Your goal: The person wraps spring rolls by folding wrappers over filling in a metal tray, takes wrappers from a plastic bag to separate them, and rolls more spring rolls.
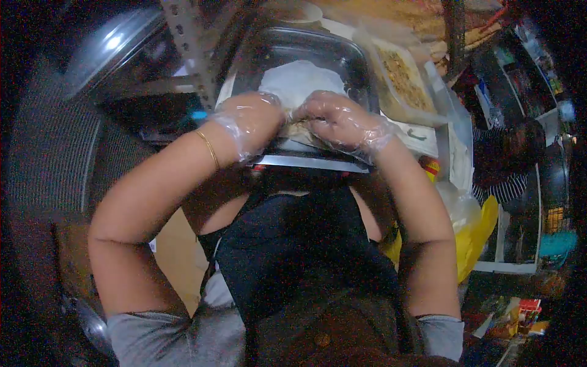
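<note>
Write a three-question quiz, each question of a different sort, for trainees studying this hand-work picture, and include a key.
1. True or false: the left hand and the right hand are both bare.
2. Multiple choice: from the wearer's viewpoint, where is the container of brown, crumbly contents?
A. Left of the dark tray
B. Right of the dark tray
C. Underneath the dark tray
3. Fill in the colour: the sheet-like piece in the tray, just beyond the hands, is ____.

Key:
1. False; both wear clear plastic gloves.
2. B
3. White
</note>
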A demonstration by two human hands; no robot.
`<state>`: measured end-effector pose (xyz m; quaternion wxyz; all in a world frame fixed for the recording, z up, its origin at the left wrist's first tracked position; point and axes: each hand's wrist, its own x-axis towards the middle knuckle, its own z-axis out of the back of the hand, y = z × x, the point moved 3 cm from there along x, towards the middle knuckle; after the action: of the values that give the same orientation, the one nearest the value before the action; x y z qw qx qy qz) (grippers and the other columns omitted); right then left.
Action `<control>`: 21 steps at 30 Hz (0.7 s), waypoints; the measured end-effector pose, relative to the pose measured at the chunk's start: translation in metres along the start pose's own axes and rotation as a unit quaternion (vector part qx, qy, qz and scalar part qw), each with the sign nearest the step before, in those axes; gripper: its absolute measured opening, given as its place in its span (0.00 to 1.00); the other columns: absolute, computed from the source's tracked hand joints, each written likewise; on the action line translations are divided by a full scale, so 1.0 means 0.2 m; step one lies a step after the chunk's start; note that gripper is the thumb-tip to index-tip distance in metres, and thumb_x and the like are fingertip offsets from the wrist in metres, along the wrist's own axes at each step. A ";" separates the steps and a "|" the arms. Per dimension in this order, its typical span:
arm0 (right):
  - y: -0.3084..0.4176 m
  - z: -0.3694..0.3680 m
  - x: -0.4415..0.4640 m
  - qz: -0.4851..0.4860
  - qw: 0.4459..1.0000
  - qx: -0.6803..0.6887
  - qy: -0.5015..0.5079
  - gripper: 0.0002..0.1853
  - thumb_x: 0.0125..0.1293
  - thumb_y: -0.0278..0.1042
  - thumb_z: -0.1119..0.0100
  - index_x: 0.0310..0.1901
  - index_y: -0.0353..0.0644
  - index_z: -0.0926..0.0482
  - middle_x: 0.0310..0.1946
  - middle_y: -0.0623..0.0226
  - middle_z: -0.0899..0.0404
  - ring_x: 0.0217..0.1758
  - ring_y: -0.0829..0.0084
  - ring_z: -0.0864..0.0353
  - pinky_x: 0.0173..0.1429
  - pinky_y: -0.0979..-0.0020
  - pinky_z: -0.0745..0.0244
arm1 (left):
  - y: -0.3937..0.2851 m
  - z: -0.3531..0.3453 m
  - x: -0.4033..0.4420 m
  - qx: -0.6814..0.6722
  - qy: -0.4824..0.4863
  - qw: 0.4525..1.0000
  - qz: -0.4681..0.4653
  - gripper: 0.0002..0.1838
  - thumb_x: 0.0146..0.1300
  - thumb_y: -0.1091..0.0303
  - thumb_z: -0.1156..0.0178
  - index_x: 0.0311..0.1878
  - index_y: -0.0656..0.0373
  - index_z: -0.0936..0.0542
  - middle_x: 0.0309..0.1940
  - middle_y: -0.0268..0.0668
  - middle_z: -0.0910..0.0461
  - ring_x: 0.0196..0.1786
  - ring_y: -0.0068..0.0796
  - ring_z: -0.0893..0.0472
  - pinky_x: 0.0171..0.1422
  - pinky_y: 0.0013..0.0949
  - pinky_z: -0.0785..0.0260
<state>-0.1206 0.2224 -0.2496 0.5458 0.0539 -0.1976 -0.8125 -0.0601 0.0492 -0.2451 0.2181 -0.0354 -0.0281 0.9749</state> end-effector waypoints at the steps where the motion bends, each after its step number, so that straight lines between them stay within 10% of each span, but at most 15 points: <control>1: -0.01 0.00 0.00 0.007 1.000 0.006 0.001 0.15 0.61 0.33 0.45 0.48 0.41 0.19 0.41 0.54 0.24 0.49 0.55 0.24 0.56 0.60 0.29 | 0.01 -0.02 0.00 0.002 -0.038 0.999 -0.020 0.10 0.57 0.70 0.43 0.39 0.62 0.16 0.37 0.54 0.18 0.42 0.52 0.17 0.48 0.48 0.24; 21: 0.03 -0.02 -0.06 -0.010 0.999 0.043 0.013 0.15 0.62 0.35 0.41 0.50 0.44 0.18 0.45 0.54 0.21 0.52 0.54 0.23 0.60 0.58 0.29 | -0.16 -0.04 -0.04 -0.036 -0.023 0.998 -0.045 0.11 0.52 0.73 0.41 0.39 0.55 0.15 0.39 0.51 0.18 0.43 0.52 0.17 0.48 0.48 0.25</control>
<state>-0.1101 0.2298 -0.2528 0.5371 0.0893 -0.2247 -0.8081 -0.0378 0.0750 -0.2495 0.2599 -0.0197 -0.0697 0.9629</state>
